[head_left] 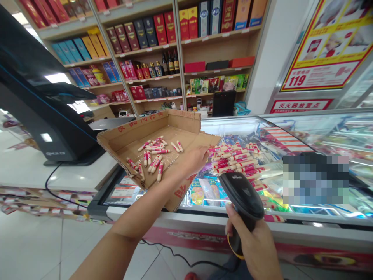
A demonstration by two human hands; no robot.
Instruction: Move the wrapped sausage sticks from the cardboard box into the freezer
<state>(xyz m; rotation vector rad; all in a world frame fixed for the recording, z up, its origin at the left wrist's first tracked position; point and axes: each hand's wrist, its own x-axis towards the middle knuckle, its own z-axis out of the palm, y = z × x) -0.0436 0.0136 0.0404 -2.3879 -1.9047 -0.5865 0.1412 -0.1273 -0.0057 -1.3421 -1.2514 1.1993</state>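
My right hand point(258, 247) is wrapped round the handle of a black barcode scanner point(243, 194), whose head points forward over the freezer's front edge. My left hand point(199, 158) reaches across the right flap of an open cardboard box point(140, 134). Its fingers are closed at the near end of a pink-labelled wrapped sausage point(215, 149), at the left side of a pile of sausages point(237, 157) on the freezer's glass top. The fingertips are small and partly hidden. Inside the box lie several loose sausages point(157, 149) of the same kind.
A chest freezer point(294, 227) with a glass top spans the front. On the left counter point(72, 177) stands a black checkout terminal point(58, 128). The scanner's cable point(186, 264) hangs below. Shelves point(145, 50) of boxes and bottles line the back.
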